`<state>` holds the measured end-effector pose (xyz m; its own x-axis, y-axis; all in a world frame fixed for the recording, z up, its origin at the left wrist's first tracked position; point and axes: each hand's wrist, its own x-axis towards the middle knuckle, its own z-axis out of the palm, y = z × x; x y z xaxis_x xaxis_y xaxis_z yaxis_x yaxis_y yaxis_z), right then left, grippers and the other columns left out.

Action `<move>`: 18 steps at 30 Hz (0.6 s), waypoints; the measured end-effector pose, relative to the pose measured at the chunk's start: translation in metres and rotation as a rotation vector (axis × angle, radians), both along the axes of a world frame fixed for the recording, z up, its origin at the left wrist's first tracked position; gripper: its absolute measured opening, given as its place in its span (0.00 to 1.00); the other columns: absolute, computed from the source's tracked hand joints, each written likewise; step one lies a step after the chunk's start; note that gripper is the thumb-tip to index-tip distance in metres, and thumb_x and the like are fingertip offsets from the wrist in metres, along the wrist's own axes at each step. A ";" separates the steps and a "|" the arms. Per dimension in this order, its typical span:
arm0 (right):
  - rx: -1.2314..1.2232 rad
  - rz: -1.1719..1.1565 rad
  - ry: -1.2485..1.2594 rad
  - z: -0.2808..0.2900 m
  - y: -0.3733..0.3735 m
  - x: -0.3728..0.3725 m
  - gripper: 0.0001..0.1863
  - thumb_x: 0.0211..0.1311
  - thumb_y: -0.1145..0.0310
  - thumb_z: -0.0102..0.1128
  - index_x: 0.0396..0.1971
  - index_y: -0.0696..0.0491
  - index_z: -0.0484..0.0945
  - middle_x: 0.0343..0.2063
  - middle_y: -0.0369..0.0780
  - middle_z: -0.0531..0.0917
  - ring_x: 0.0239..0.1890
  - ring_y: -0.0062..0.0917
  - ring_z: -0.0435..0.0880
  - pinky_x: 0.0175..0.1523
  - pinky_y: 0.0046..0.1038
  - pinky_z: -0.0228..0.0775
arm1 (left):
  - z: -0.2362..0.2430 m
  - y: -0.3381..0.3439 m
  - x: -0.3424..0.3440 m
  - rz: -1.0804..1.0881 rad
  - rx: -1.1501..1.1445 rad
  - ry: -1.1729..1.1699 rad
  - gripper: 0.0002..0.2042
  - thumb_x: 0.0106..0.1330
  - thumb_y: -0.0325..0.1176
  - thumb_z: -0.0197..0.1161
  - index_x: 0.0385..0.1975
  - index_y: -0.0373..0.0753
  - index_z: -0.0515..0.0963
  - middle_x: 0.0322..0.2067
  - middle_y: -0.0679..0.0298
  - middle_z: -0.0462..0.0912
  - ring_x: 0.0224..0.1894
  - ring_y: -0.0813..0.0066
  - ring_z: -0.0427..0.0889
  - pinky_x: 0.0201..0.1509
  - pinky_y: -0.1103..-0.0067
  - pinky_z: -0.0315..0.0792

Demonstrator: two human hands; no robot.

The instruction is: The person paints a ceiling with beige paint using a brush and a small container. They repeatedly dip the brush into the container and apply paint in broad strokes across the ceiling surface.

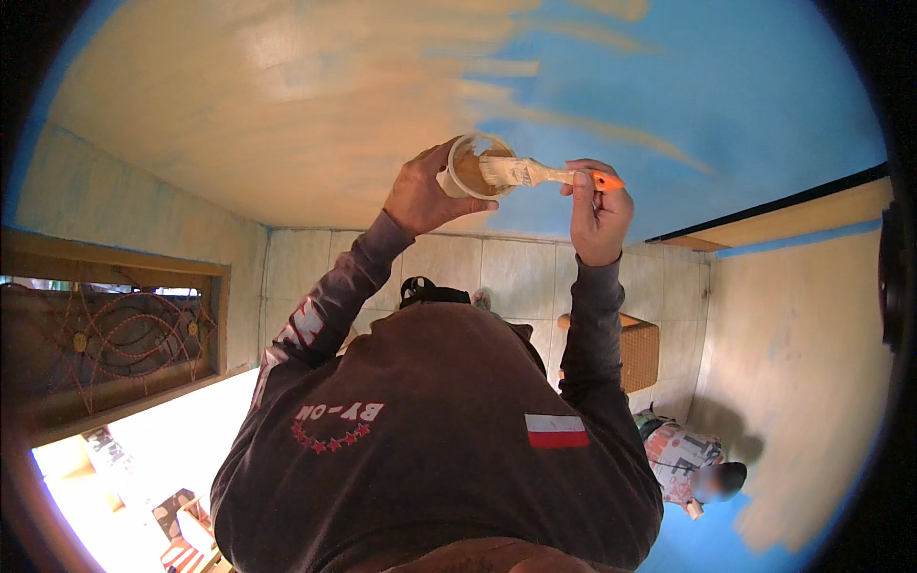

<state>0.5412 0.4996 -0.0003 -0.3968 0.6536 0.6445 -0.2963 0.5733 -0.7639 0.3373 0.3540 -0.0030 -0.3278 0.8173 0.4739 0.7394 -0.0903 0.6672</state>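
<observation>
My left hand (423, 198) is raised and shut around a small round cup (470, 168) with tan paint inside. My right hand (598, 216) grips the orange handle of a flat paintbrush (535, 173). The brush's pale bristles rest on the cup's rim, over the paint. Both hands are held up close to a surface (688, 86) that is blue on the right and covered with tan paint (287, 95) on the left, with streaky brush marks where the two colours meet. My dark long-sleeved shirt fills the lower middle of the view.
A window with a curly metal grille (115, 339) is at the left. Pale floor tiles (516, 272) lie beyond my arms, with a wicker piece (638, 353) on them. Another person (683, 463) crouches at the lower right by a tan wall with blue patches.
</observation>
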 end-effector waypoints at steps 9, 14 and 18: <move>-0.227 -0.073 0.197 0.044 0.022 0.006 0.09 0.71 0.67 0.58 0.38 0.59 0.78 0.26 0.39 0.84 0.23 0.13 0.76 0.27 0.17 0.65 | 0.062 0.026 0.001 0.060 0.175 0.130 0.39 0.44 0.55 0.81 0.49 0.30 0.78 0.36 0.54 0.87 0.35 0.68 0.88 0.42 0.75 0.82; -0.216 -0.048 0.416 0.093 0.036 -0.012 0.11 0.72 0.64 0.58 0.37 0.57 0.78 0.24 0.39 0.84 0.20 0.09 0.70 0.24 0.15 0.60 | 0.127 0.036 0.007 0.163 0.145 0.306 0.36 0.48 0.58 0.78 0.47 0.31 0.81 0.36 0.54 0.88 0.37 0.68 0.89 0.42 0.74 0.83; -0.105 0.078 0.558 0.110 0.053 -0.040 0.11 0.72 0.63 0.57 0.37 0.56 0.79 0.24 0.38 0.85 0.19 0.08 0.69 0.23 0.13 0.57 | 0.138 0.045 -0.002 0.167 0.238 0.405 0.34 0.50 0.59 0.76 0.44 0.32 0.82 0.34 0.55 0.88 0.35 0.65 0.89 0.40 0.73 0.83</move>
<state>0.5015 0.5524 0.1099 -0.0641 0.7080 0.7033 -0.7095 0.4633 -0.5310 0.3355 0.3994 0.1349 -0.1965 0.6225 0.7575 0.9521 -0.0634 0.2990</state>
